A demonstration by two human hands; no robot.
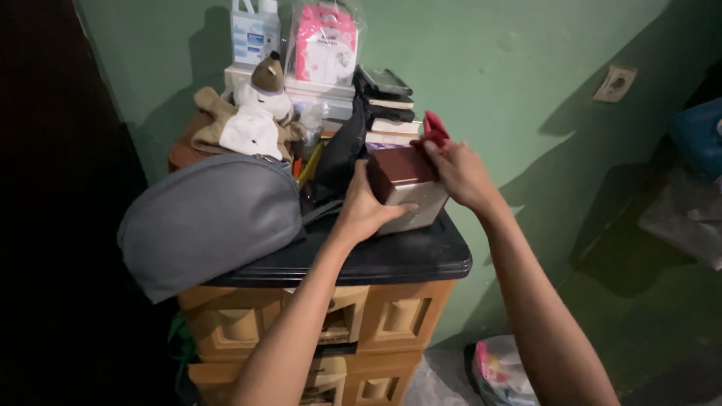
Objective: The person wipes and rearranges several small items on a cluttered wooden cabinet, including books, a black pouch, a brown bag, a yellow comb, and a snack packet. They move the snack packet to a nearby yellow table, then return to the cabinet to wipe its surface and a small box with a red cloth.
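A dark maroon lid was seen on the white box (pixel 406 188); the cloth (pixel 434 128) was red, the pouch (pixel 207 218) grey, the wall (pixel 511 68) green.

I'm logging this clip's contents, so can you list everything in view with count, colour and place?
box: one, dark red over cream, on the drawer unit's top, held
red item: one, at the box's far top edge, pinched
bag: one, grey, left on the top
drawer unit: one, black top, tan drawers, against the wall
plush toy: one, white and brown, behind the bag
books: small stack, dark and pale, at the wall
pink package: one, top centre
wall socket: one, pale, green wall
left hand: grips the box's near side
right hand: pinches the red item
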